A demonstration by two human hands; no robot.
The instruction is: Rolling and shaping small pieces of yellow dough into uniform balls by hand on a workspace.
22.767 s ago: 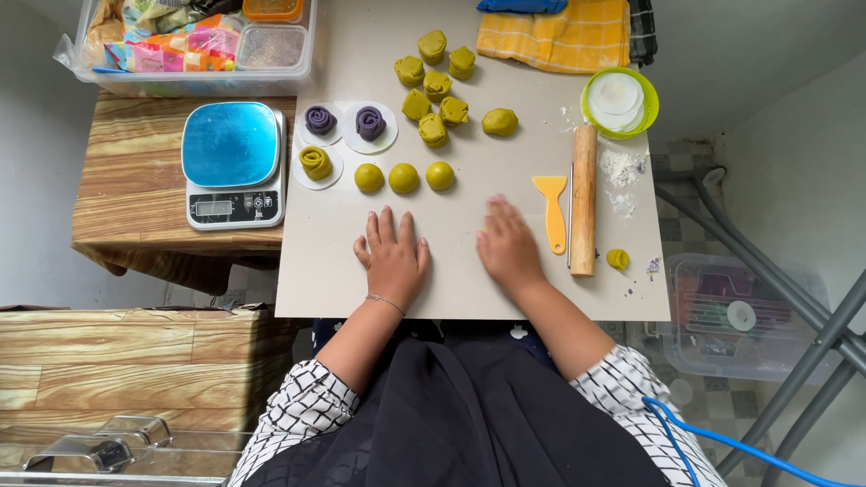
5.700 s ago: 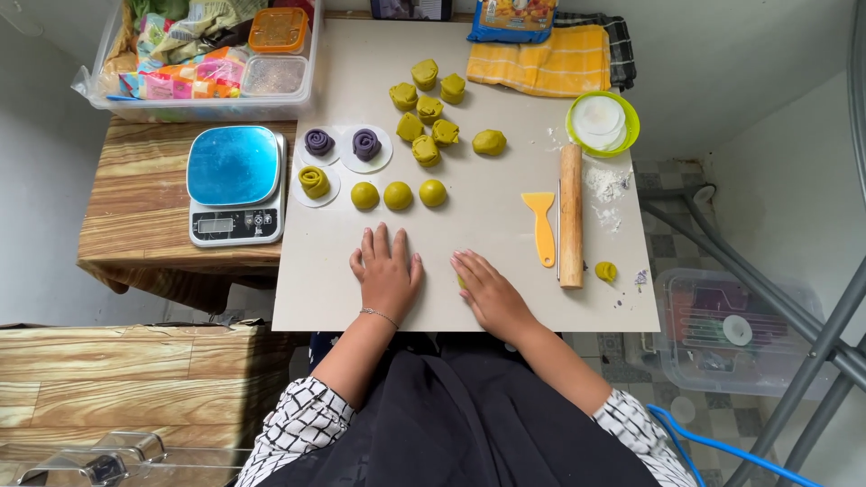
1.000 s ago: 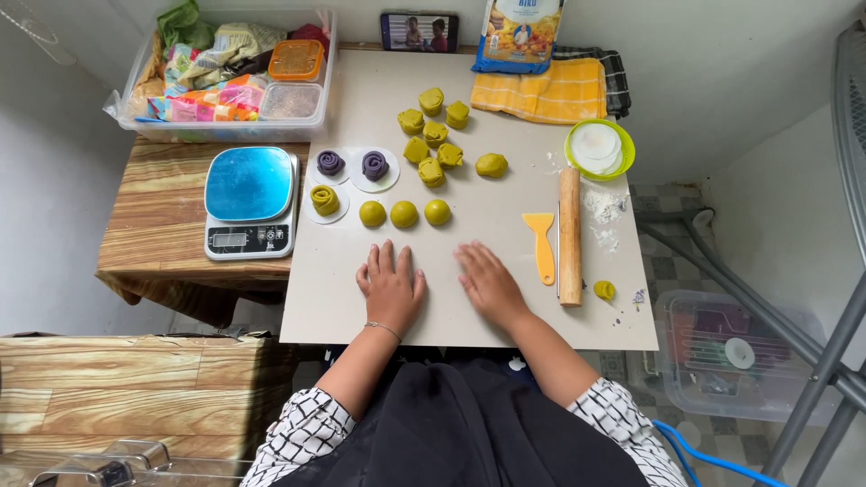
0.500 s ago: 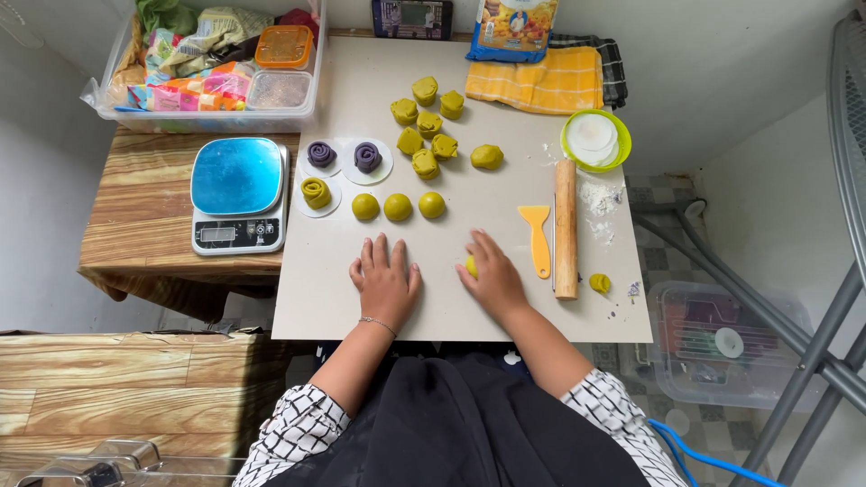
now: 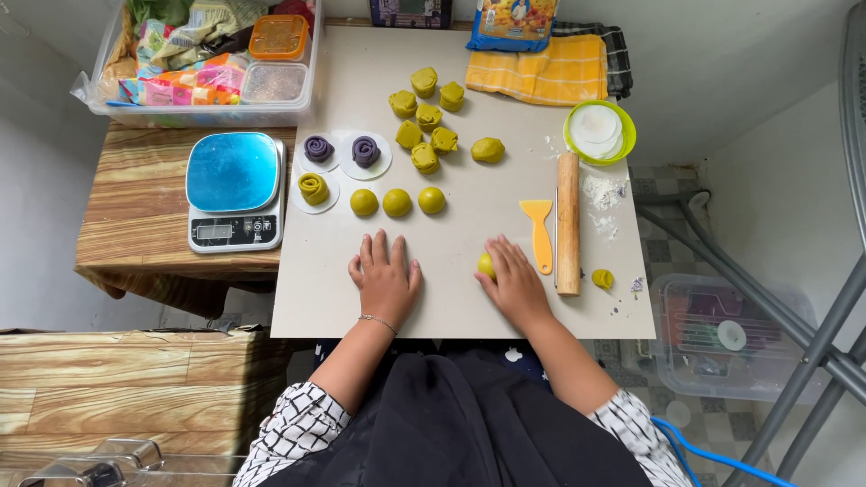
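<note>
My left hand [image 5: 387, 279] lies flat, fingers spread, on the beige table [image 5: 451, 316]. My right hand [image 5: 516, 280] cups a yellow-green dough ball [image 5: 486, 265] against the table; only the ball's left edge shows under my fingers. Three smooth dough balls [image 5: 397, 202] sit in a row just beyond my hands. Behind them lie several rough yellow-green dough pieces [image 5: 424, 117]. On small white discs rest two purple dough roses [image 5: 341, 151] and one yellow-green rose [image 5: 314, 188].
A wooden rolling pin [image 5: 567, 223] and yellow scraper [image 5: 539, 230] lie right of my right hand, a small dough scrap [image 5: 602, 278] beyond. A green bowl [image 5: 599, 132], yellow cloth [image 5: 538, 70], blue kitchen scale [image 5: 234, 189] and a clear bin of packets [image 5: 209, 63] surround the table.
My right hand has shifted slightly and now covers a dough ball whose edge shows by my fingers. The left hand stays flat. The camera tilted a little.
</note>
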